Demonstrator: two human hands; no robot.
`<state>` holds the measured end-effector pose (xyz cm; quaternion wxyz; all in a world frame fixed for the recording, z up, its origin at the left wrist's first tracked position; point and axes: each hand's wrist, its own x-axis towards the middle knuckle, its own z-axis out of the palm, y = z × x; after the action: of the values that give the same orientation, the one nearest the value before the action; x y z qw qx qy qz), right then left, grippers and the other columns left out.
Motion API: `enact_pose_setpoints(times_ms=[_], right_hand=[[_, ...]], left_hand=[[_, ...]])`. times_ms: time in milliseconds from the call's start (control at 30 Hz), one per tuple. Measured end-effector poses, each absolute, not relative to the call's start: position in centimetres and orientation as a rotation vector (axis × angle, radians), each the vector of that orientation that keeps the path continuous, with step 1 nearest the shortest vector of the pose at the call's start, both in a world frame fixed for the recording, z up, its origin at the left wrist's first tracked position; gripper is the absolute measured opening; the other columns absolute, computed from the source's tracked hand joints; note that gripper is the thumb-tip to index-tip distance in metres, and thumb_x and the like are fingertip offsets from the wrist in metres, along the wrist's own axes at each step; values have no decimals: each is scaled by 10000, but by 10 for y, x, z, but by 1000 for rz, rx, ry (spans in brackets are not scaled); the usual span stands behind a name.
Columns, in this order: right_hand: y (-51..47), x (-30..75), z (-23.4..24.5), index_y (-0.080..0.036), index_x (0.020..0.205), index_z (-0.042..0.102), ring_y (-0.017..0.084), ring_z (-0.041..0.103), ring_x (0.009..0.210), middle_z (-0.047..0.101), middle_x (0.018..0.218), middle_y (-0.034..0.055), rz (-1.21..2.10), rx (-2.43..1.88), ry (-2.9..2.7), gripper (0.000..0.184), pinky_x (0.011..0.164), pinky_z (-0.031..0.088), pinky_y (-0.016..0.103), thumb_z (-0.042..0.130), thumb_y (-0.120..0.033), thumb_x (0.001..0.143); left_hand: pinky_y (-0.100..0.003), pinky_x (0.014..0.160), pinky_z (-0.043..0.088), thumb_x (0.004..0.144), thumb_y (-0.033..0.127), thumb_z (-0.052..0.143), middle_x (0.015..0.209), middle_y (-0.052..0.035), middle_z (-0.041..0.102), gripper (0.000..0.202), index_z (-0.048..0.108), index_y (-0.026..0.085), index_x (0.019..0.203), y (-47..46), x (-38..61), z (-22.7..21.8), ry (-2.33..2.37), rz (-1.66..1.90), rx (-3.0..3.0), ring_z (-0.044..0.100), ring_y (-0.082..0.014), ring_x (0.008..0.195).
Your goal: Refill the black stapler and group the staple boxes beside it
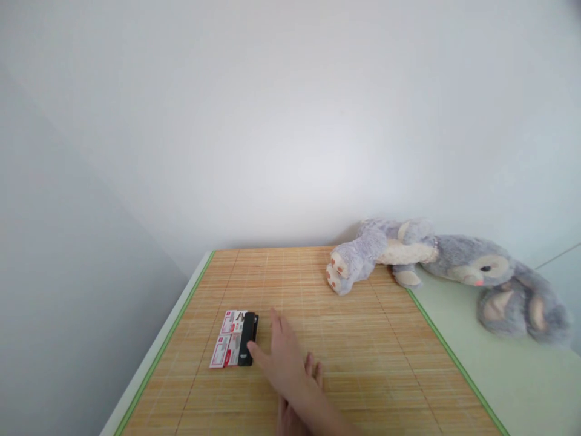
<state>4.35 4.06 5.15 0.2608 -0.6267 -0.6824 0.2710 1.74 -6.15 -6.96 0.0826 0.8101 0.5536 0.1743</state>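
A black stapler (248,338) lies on a bamboo mat (363,339), right beside two small red-and-white boxes (228,346) on its left. My right hand (281,357) reaches in from the bottom. Its index finger is stretched forward and its thumb tip is at the stapler's near right edge, with nothing held. My left hand (313,368) lies flat on the mat, mostly hidden under my right forearm. Only a few of its fingertips show, stretched out.
A grey plush rabbit (454,266) lies at the back right, with its feet on the mat and its head on the pale green surface (508,369). The mat has green edging. White walls close the back and the left.
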Motion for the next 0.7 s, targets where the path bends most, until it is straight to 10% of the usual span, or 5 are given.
enact_pose_setpoints(times_ms=[233,400,700], right_hand=[[96,39,71,-166,1242,628,295,637,1068,678,1195,133,847,-1517,-2175,491,892,479,380,699,-327,784],[109,128,81,-259,1004,754,216,651,950,733,986,-4,1005,-1125,-2534,341,826,439,268,786,-214,667],[98,184,115,-262,1219,725,198,666,1006,744,1112,19,1044,-973,-2535,454,872,474,267,692,-124,788]], left_hand=[[-388,880,608,1003,252,476,1101,-68,777,315,755,283,1145,-61,-33,-57,1374,841,2305,714,-242,1023],[-531,1068,487,996,293,484,1440,-93,609,422,606,276,1400,-40,-36,-6,1803,863,2178,553,-303,1302],[-655,1197,252,964,323,525,1585,-35,492,595,434,384,1549,-33,-2,-7,1971,639,2344,406,-356,1446]])
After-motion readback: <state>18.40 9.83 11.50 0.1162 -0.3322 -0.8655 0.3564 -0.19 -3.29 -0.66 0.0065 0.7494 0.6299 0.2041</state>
